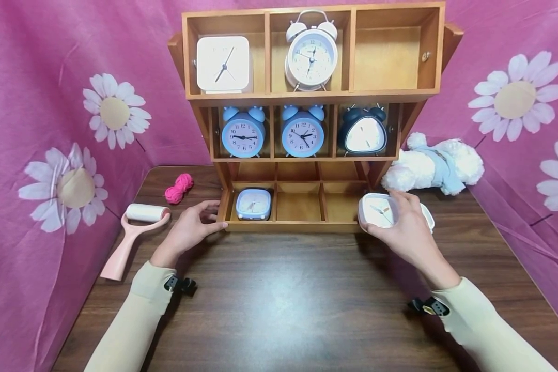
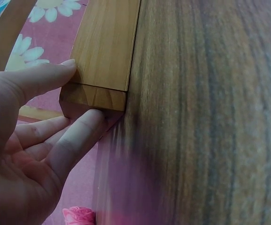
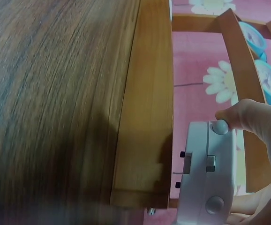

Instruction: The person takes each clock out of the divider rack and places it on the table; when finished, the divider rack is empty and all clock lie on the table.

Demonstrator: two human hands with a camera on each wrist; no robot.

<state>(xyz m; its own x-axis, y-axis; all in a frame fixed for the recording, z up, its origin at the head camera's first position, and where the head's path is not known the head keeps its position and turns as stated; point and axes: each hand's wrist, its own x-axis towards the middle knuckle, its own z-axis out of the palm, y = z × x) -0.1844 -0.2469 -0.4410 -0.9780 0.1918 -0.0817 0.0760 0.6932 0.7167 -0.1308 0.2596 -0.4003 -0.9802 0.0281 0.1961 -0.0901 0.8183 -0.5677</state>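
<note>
We see the right hand point(image 1: 406, 230) clamped on a white alarm clock point(image 1: 377, 211) at the right end of the wooden shelf unit point(image 1: 297, 227); whether clock and wood touch, we cannot tell. Well apart, the left hand point(image 1: 190, 227) grips the unit's left corner. Behind the right hand, a mostly hidden white rim point(image 1: 429, 217) defies naming; the left wrist view crops the pink yarn point(image 1: 179, 188).

Left grip point(image 1: 190, 226) lightly bent, right grip point(image 1: 408, 230) curled
</note>
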